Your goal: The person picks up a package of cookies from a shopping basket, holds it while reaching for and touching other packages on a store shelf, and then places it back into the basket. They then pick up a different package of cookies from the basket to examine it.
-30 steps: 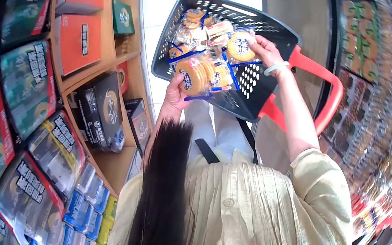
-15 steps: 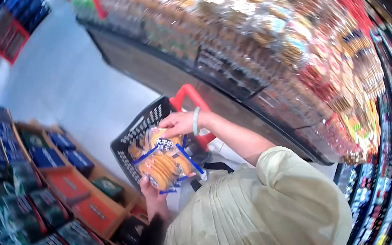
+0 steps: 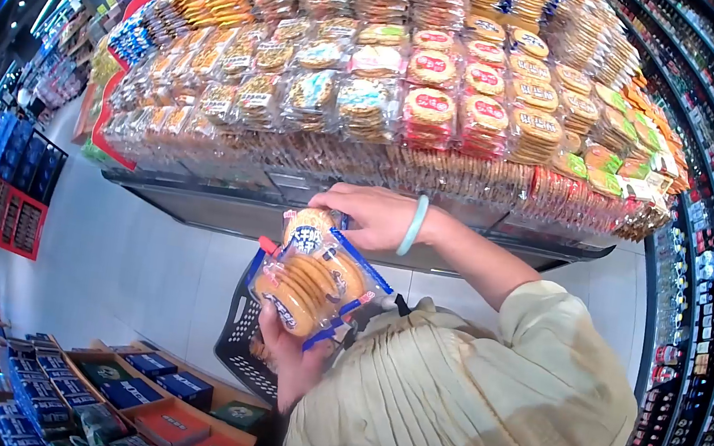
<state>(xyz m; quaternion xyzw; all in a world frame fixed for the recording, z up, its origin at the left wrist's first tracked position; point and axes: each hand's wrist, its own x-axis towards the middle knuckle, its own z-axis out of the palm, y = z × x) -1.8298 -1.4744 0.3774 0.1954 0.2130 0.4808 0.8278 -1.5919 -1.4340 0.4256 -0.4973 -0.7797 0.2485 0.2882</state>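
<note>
My left hand [image 3: 292, 361] grips clear, blue-edged packs of round biscuits [image 3: 298, 292] from below, its thumb pressed on the near side. The biscuits stand on edge in a row inside the wrapping. My right hand [image 3: 371, 216], a pale bangle [image 3: 413, 225] on its wrist, is closed over the top of another biscuit pack [image 3: 309, 233] with dark blue lettering. Its fingertips are partly hidden behind that pack. Below the packs is a black shopping basket [image 3: 236, 333], largely covered by them; part of its red handle [image 3: 269, 247] shows beside them.
Ahead stands a wide display [image 3: 390, 110] stacked with wrapped biscuits. Boxed goods [image 3: 169, 419] fill a stand at the lower left. Tall shelves [image 3: 708, 296] line the right side. Pale floor [image 3: 130, 265] stretches off to the left, past a red crate [image 3: 20, 226].
My view has turned and levelled toward the biscuit display. Both hands have raised the packs away from the basket, which now sits lower behind them. Both hands keep their hold.
</note>
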